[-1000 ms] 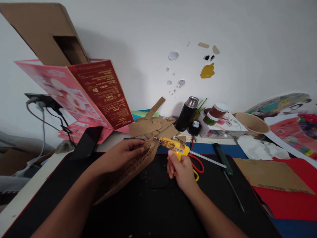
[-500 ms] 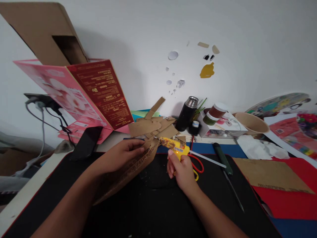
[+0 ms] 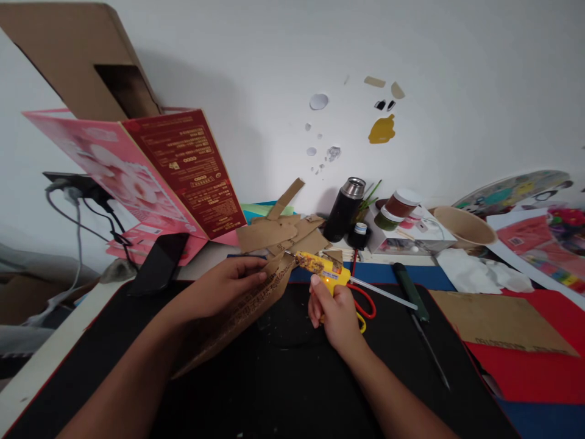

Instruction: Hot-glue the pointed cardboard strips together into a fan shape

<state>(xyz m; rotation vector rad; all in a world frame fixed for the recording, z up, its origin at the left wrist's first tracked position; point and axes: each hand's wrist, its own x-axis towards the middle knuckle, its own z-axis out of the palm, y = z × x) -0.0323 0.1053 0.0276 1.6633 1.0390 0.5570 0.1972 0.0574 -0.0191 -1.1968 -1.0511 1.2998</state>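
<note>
My right hand (image 3: 336,311) is wrapped round a yellow hot glue gun (image 3: 333,275), from whose back a clear glue stick (image 3: 386,292) sticks out. The metal nozzle meets the upper edge of a brown cardboard piece (image 3: 242,317) with printing on it. My left hand (image 3: 233,286) grips that cardboard, tilted over the dark mat, thumb and fingers pinching its upper edge. Behind the nozzle lie several cardboard scraps (image 3: 269,235) in a pile. Scissors with red and yellow handles (image 3: 368,303) lie partly hidden behind my right hand.
A knife-like tool with a green handle (image 3: 414,299) rests on the black mat (image 3: 292,396). Cardboard (image 3: 503,320) lies on red sheet at right. A black flask (image 3: 345,210) and paint jars (image 3: 402,204) stand at the wall; a black phone (image 3: 159,262) leans at left by a pink box (image 3: 132,177).
Both hands, the glue gun and the cardboard keep nearly the same position. Only a very slight shift of the view is visible.
</note>
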